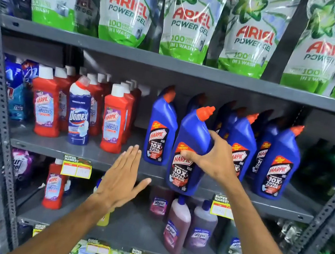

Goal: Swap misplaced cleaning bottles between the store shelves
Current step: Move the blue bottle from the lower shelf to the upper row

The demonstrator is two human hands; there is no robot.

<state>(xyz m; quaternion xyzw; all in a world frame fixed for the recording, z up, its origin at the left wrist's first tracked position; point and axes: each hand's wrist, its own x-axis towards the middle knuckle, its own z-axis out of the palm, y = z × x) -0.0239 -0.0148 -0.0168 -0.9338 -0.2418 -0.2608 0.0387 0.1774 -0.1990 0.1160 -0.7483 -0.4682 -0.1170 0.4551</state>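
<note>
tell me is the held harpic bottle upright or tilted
Tilted: the right hand holds the blue bottle off the shelf, cap leaning right.

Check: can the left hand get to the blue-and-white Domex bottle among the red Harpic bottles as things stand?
Probably yes. The left hand is open and empty, and the blue-and-white Domex bottle stands at the shelf's front edge with nothing before it; the red Harpic bottles crowd its sides.

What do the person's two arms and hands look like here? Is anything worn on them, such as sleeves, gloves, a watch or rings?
Both forearms are bare up to the bottom edge of the picture; no sleeves show. The left hand and the right hand wear no gloves. No watch or bracelet shows on either wrist, and no rings on the fingers that can be seen.
</note>
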